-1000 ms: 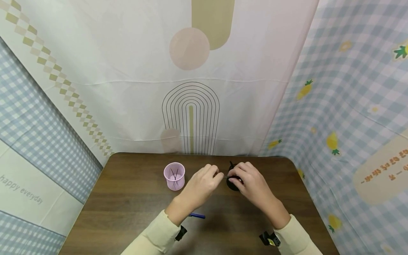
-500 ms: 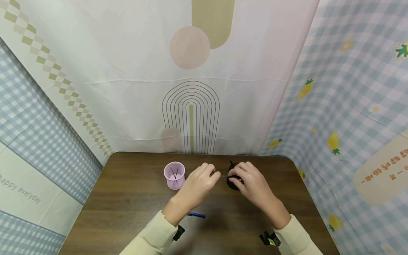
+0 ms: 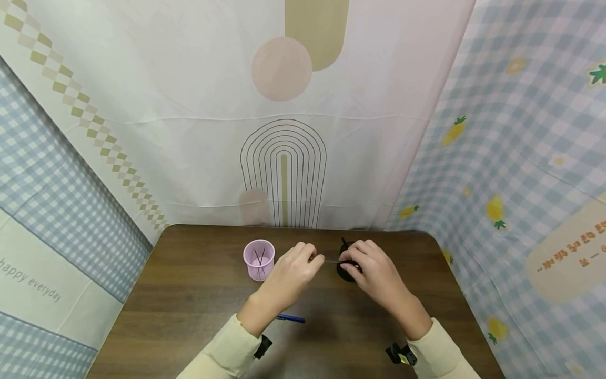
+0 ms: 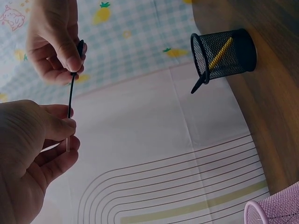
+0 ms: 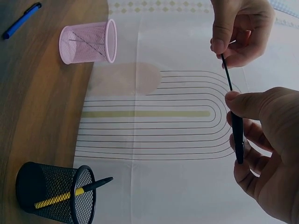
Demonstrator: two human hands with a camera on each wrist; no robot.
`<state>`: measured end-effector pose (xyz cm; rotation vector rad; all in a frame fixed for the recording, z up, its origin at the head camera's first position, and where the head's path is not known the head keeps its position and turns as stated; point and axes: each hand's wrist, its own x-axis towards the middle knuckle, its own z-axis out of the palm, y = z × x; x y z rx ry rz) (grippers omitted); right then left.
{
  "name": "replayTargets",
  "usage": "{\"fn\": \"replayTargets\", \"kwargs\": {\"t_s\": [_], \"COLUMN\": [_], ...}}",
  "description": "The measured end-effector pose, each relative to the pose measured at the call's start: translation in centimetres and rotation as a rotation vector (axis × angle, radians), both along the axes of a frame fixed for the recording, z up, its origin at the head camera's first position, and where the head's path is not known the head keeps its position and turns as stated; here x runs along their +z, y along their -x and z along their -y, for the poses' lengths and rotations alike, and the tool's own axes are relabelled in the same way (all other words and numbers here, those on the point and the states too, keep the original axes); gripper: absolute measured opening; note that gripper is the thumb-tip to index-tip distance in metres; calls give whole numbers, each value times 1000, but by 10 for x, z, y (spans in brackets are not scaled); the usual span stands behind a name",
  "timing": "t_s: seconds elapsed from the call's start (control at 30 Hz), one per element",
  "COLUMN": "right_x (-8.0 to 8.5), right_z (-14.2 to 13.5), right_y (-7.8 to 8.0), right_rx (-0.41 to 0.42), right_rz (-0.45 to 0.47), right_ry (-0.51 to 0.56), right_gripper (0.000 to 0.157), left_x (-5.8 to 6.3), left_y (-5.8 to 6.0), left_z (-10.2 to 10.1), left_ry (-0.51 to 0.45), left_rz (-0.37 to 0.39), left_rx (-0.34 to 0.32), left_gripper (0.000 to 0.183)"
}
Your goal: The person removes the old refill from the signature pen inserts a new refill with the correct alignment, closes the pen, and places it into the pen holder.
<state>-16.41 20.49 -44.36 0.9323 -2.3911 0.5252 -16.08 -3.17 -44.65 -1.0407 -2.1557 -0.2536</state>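
In the head view, we see the wooden table (image 3: 199, 310) run back to a far edge against a pale cloth (image 3: 369, 173), its far corners rounded. A pink mesh cup (image 3: 259, 272) stands near that edge, just left of the left hand (image 3: 291, 273), while a black mesh cup (image 3: 347, 275) is partly hidden behind the right hand (image 3: 376, 271). Wood shows between the two hands and out to either side; on the near side a blue pen (image 3: 292, 319) lies beside the left wrist. Both arms reach in from the near side, and a thin rod (image 3: 332, 261) bridges the gap between the hands.

In the left wrist view, we find the left hand pinching the rod between thumb and fingers, its clear tip (image 4: 67, 144) showing past the thumb. Both hands are well apart from the black cup, where a yellow pen (image 4: 224, 50) leans out over the rim.

In the right wrist view, we see the right hand's thumb and curled fingers holding a dark barrel (image 5: 238, 135), slightly tilted, with the rod running from its end to the left hand's pinch. Thin dark sticks (image 5: 88, 41) cross inside the pink cup, well away from both hands.
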Motion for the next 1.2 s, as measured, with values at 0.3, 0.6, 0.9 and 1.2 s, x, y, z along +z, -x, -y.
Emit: {"fn": "replayTargets", "kwargs": {"t_s": [0.3, 0.6, 0.9, 1.2], "right_x": [0, -1, -2, -2], "right_z": [0, 1, 0, -1], "right_y": [0, 1, 1, 0], "right_rx": [-3, 7, 6, -3], "right_rz": [-12, -22, -15, -13], "right_ry": [-8, -11, -12, -23], "right_gripper": [22, 20, 19, 19], "left_x": [0, -1, -2, -2], "left_y": [-2, -2, -3, -5], "left_z": [5, 9, 14, 19], "left_ry": [-2, 12, 17, -6], "left_rz": [-2, 4, 11, 42], "left_rx": [16, 22, 27, 33], "left_gripper": [21, 26, 30, 29]}}
